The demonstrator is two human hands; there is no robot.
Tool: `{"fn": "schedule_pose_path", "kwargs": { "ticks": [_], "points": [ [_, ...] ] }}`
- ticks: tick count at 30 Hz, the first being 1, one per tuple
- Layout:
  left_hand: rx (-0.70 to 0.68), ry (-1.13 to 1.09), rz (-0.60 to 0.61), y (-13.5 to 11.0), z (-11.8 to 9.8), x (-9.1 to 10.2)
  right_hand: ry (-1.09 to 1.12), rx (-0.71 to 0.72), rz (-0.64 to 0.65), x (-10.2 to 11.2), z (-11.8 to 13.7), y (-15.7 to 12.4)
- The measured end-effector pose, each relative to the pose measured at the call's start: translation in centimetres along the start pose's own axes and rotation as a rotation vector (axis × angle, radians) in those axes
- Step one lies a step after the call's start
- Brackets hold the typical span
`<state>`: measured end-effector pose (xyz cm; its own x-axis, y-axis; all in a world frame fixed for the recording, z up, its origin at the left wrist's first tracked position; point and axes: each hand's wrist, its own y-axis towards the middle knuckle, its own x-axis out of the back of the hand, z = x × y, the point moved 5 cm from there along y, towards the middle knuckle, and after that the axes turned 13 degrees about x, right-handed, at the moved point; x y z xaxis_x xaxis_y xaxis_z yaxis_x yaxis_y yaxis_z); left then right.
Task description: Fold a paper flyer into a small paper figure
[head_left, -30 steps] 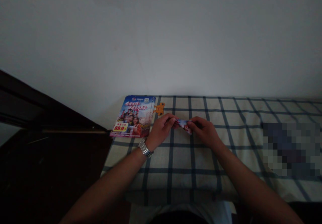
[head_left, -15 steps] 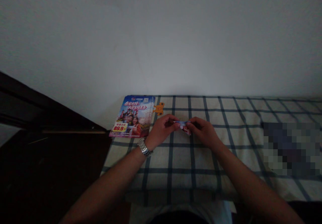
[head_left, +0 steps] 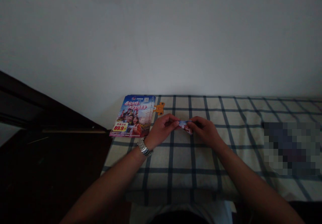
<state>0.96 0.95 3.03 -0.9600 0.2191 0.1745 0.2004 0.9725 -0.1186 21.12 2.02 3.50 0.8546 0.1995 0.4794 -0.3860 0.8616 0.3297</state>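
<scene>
A small piece of folded printed paper (head_left: 184,126), blue and pink-red, is held between my two hands above the checked cloth (head_left: 179,163). My left hand (head_left: 164,126), with a metal watch (head_left: 144,147) on its wrist, pinches the paper's left end between thumb and fingers. At the other end, my right hand (head_left: 205,130) pinches it the same way. A corner of the paper points down toward me. Left of my left hand lies a stack of printed flyers (head_left: 133,116), blue at the top and pink along the bottom.
An orange bear-shaped figure (head_left: 159,108) shows on the cloth beside the flyers. A pale wall (head_left: 201,43) rises behind the cloth's far edge. At the right lies a blurred-out patch (head_left: 291,148). Dark furniture or a frame (head_left: 50,106) stands at the left, above a dark floor.
The folded paper has turned slightly between my fingers, so more of its printed face shows. Both hands stay almost in the same place, and the flyers have not moved.
</scene>
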Motion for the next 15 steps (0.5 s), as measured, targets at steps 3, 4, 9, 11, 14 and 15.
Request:
{"fn": "schedule_pose_path", "kwargs": {
  "ticks": [3, 4, 9, 11, 14, 15],
  "points": [
    [0.004, -0.009, 0.000, 0.04, -0.11, 0.01, 0.006, -0.002, 0.000, 0.02, -0.22, -0.02],
    [0.002, -0.012, -0.002, 0.03, -0.18, 0.03, 0.012, -0.003, 0.004, 0.00, -0.30, -0.03],
    [-0.008, 0.024, -0.012, -0.09, -0.53, 0.21, -0.005, -0.018, 0.010, 0.12, -0.51, -0.04],
    [0.002, 0.037, -0.012, -0.11, -0.56, 0.26, -0.012, -0.020, 0.008, 0.20, -0.48, -0.02],
    [0.004, 0.081, -0.026, -0.09, -0.54, 0.35, -0.015, -0.006, 0.010, 0.23, -0.39, 0.05],
    [0.001, 0.102, -0.032, -0.07, -0.51, 0.39, -0.017, -0.003, 0.011, 0.22, -0.38, 0.06]
  ]
}}
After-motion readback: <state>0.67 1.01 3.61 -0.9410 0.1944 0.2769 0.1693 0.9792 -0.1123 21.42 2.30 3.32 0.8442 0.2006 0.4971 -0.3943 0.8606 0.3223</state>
